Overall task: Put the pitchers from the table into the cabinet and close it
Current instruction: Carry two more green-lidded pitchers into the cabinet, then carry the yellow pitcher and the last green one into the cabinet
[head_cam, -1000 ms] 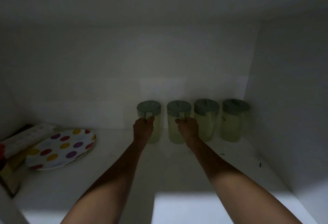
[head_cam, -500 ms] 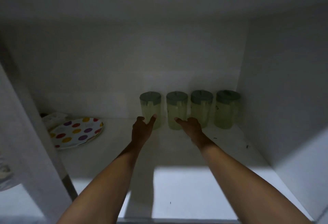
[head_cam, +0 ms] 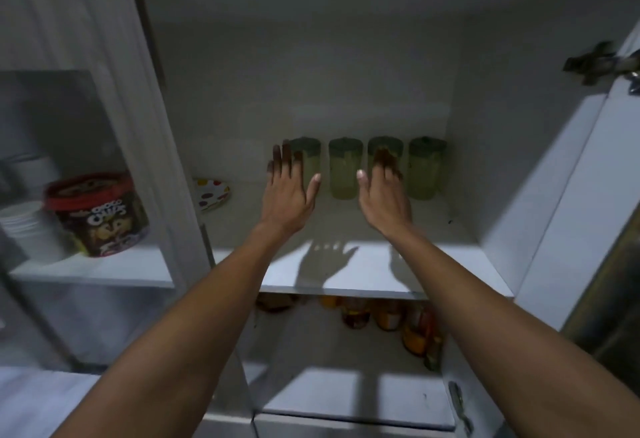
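Note:
Several pale green pitchers with dark green lids stand in a row at the back of the white cabinet shelf (head_cam: 363,264); one clear example is the second pitcher (head_cam: 344,169), another the rightmost pitcher (head_cam: 425,169). My left hand (head_cam: 287,191) hovers open, fingers spread, in front of the leftmost pitcher (head_cam: 308,163) without touching it. My right hand (head_cam: 382,195) is open too, held in front of the third pitcher (head_cam: 384,151). Both hands are empty and sit well in front of the row. The cabinet stands open.
The open cabinet door (head_cam: 568,195) with its hinge (head_cam: 599,63) is at the right. A polka-dot plate (head_cam: 211,193) lies at the shelf's left. A lower shelf holds jars (head_cam: 388,316). Behind the left glass door are a cereal tub (head_cam: 100,215) and stacked white dishes (head_cam: 24,226).
Both hands let go of the two left pitchers and drew back toward me with fingers spread. The view pulled back out of the cabinet, showing the door and lower shelf.

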